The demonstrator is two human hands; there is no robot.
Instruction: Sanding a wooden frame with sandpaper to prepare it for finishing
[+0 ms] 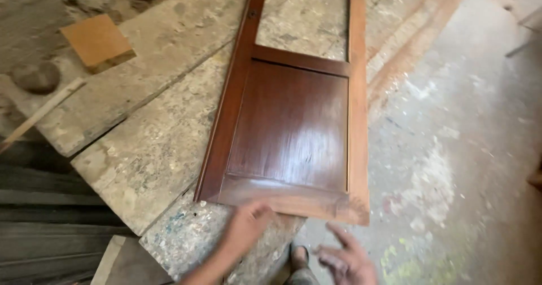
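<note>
A brown varnished wooden door panel [289, 128] lies flat on paint-stained boards, its glossy lower panel facing up and an open frame section above it. My left hand [246, 224] rests at the panel's near bottom edge, fingers touching the wood. Just off the panel's near right corner, my right hand [345, 259] hovers above the floor with fingers spread and holds nothing. Both hands are blurred.
The stained boards [152, 144] form a bench surface running to the upper left. A square orange wood block [97, 41] and a thin wooden stick [39, 114] lie at the left. Dusty concrete floor [451, 149] spreads to the right; a foot [300, 258] shows below.
</note>
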